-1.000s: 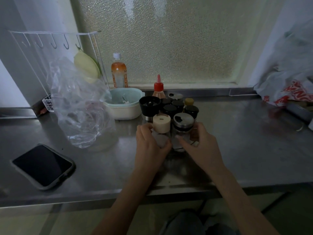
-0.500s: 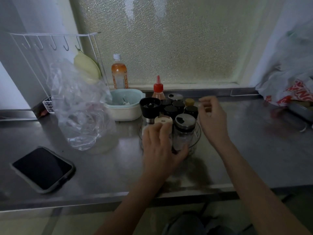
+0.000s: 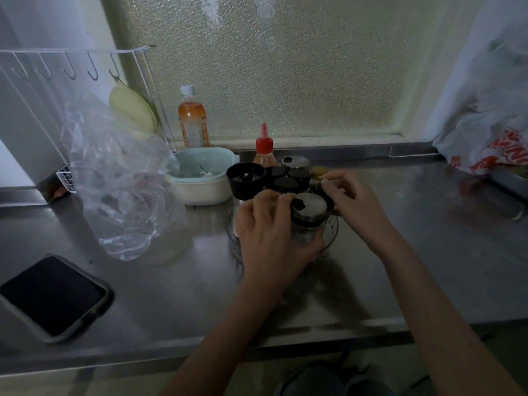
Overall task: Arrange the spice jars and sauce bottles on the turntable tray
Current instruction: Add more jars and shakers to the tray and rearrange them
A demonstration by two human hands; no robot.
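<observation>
A clear round turntable tray (image 3: pixel 333 232) sits mid-counter, packed with jars. At its front stands a glass jar with a silver lid (image 3: pixel 310 207); my left hand (image 3: pixel 271 238) wraps around its left side and base. My right hand (image 3: pixel 357 201) pinches a black-lidded jar (image 3: pixel 327 195) at the tray's right edge. Behind them stand a black grinder (image 3: pixel 245 180), several black-lidded jars (image 3: pixel 285 182), a yellow-lidded jar (image 3: pixel 318 171), another silver-lidded jar (image 3: pixel 295 161) and a red-capped sauce bottle (image 3: pixel 264 148). A cream-lidded jar is hidden behind my left hand.
Left of the tray lie a crumpled clear plastic bag (image 3: pixel 123 178) and a mint bowl (image 3: pixel 200 174). An orange drink bottle (image 3: pixel 193 118) stands by the window. A phone (image 3: pixel 51 295) rests near the front-left edge. A white shopping bag (image 3: pixel 485 132) fills the right corner.
My right hand came back from the far right of the tray and closed on the black-lidded jar. My left hand slid right, around the silver-lidded jar, covering the cream-lidded one.
</observation>
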